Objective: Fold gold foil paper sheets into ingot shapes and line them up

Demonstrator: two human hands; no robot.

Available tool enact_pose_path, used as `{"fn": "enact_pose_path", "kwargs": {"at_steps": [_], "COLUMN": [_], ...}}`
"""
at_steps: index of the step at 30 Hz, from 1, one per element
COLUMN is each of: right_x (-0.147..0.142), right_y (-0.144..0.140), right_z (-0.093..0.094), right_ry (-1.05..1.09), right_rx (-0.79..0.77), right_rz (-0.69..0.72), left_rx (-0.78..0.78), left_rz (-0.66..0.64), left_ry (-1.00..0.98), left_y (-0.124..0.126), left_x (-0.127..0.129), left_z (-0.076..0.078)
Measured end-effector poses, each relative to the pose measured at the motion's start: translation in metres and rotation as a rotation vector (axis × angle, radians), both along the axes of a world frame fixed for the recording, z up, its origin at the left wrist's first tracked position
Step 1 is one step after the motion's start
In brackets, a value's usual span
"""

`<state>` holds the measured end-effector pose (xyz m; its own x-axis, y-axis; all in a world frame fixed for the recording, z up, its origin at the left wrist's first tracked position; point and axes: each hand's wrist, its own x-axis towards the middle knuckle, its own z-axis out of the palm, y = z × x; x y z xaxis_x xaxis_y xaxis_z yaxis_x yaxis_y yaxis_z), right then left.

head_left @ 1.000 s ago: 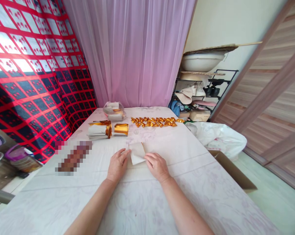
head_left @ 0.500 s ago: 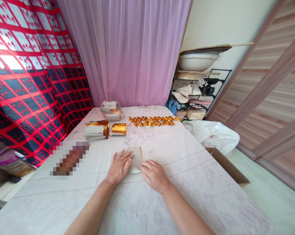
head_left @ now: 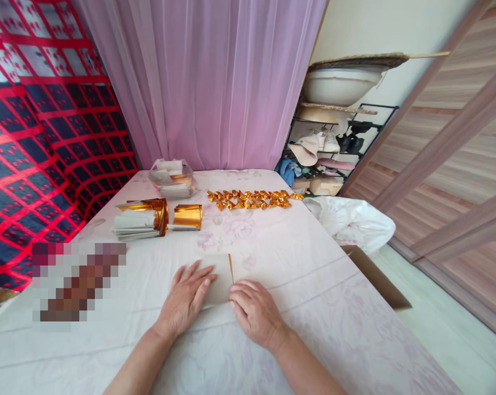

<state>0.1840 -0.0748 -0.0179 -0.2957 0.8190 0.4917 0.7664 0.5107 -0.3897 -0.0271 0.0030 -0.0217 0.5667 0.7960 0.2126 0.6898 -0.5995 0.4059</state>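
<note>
On the table in front of me lies a pale sheet of paper [head_left: 218,286] with a narrow gold strip folded along its right edge. My left hand [head_left: 185,296] rests flat on the sheet's left side, fingers spread. At the lower right edge, the fingers of my right hand [head_left: 257,311] are curled together on the gold fold; my hand hides the lower part of that fold. Beyond my left hand stand a larger stack of gold-and-white paper [head_left: 136,221] and a smaller gold stack [head_left: 187,215]. Two rows of small folded gold pieces [head_left: 248,199] lie farther back.
A clear plastic bag of paper [head_left: 172,180] sits at the table's far left. The tablecloth [head_left: 322,329] is pale and floral. Off the right edge are a white plastic bag [head_left: 355,222], a cardboard box [head_left: 375,280] and a loaded rack [head_left: 334,153]. A blurred patch covers something at left.
The camera view has shifted, so the sheet and both hands appear lower and a little more to the left. My hands keep nearly the same pose on the paper.
</note>
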Motion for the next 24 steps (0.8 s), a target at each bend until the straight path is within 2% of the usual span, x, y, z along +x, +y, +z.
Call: {"fn": "enact_pose_path", "kwargs": {"at_steps": [6, 9, 11, 15, 19, 24], "right_x": [0.005, 0.004, 0.002, 0.0, 0.0, -0.003], "right_y": [0.035, 0.053, 0.059, 0.058, 0.057, 0.061], "right_z": [0.013, 0.013, 0.008, -0.001, -0.002, -0.005], "right_ry": [-0.04, -0.002, 0.047, 0.152, 0.212, 0.214], "right_rx": [-0.146, -0.215, -0.19, -0.07, -0.058, -0.031], "right_rz": [-0.01, -0.036, -0.07, -0.096, -0.11, -0.148], "left_rx": [-0.074, -0.032, -0.01, 0.021, 0.07, 0.185], "left_rz": [-0.022, -0.015, -0.017, 0.064, 0.115, 0.067], "left_ry": [-0.035, -0.109, -0.136, -0.118, -0.104, -0.042], "left_y": [-0.002, -0.005, -0.008, -0.012, -0.014, -0.01], "left_x": [-0.006, -0.011, -0.012, -0.008, -0.004, -0.006], "left_z": [0.0, -0.005, -0.006, -0.003, -0.004, -0.007]}}
